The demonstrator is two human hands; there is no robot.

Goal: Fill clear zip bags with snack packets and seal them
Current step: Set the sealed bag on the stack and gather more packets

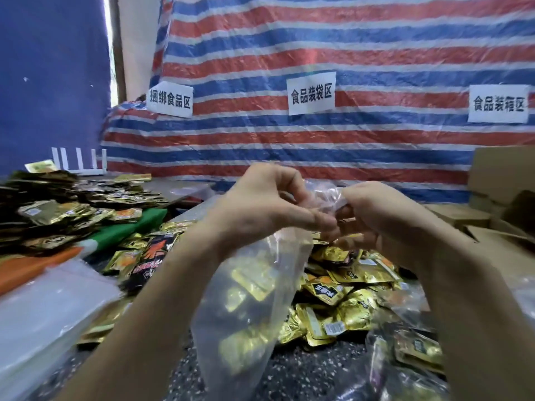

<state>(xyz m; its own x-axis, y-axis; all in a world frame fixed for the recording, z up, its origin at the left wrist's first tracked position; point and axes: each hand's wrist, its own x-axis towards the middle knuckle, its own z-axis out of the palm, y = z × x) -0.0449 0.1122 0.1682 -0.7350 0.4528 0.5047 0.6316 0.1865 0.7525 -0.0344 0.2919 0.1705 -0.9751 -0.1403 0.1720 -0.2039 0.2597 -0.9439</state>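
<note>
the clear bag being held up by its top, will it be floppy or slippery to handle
Probably floppy: the clear bag hangs creased from the left hand and right hand pinching its top. Likely bottom-heavy, with gold packets low inside. Glossy film may slip.

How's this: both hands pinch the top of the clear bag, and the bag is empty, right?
Not empty. The head view shows gold packets inside the clear bag; the left hand and right hand do pinch its top.
</note>
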